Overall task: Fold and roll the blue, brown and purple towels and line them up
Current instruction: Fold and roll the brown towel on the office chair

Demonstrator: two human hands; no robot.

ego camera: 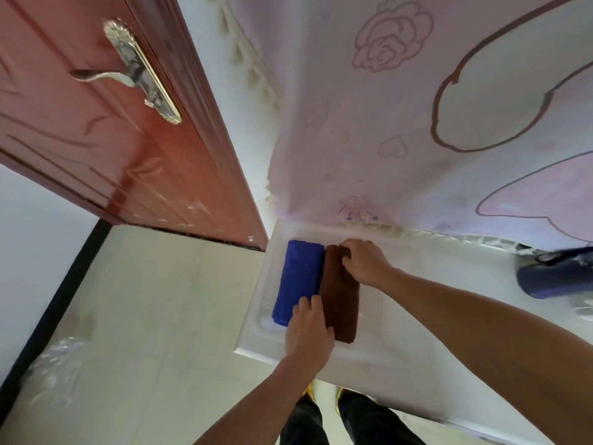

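A rolled blue towel (pixel 300 277) lies at the left end of a white table (pixel 417 303). A rolled brown towel (pixel 340 303) lies right beside it, the two touching along their length. My left hand (pixel 309 329) rests on the near ends of both rolls, fingers over the seam between them. My right hand (pixel 364 261) grips the far end of the brown towel. A dark purple-blue bundle (pixel 552 277), likely the purple towel, lies at the table's far right edge; its shape is blurred.
A pink flowered curtain (pixel 417 123) hangs behind the table. A red-brown door (pixel 112 123) with a metal handle stands open to the left. Pale floor tiles (pixel 160 300) lie left of the table. My feet (pixel 337 396) are below its near edge.
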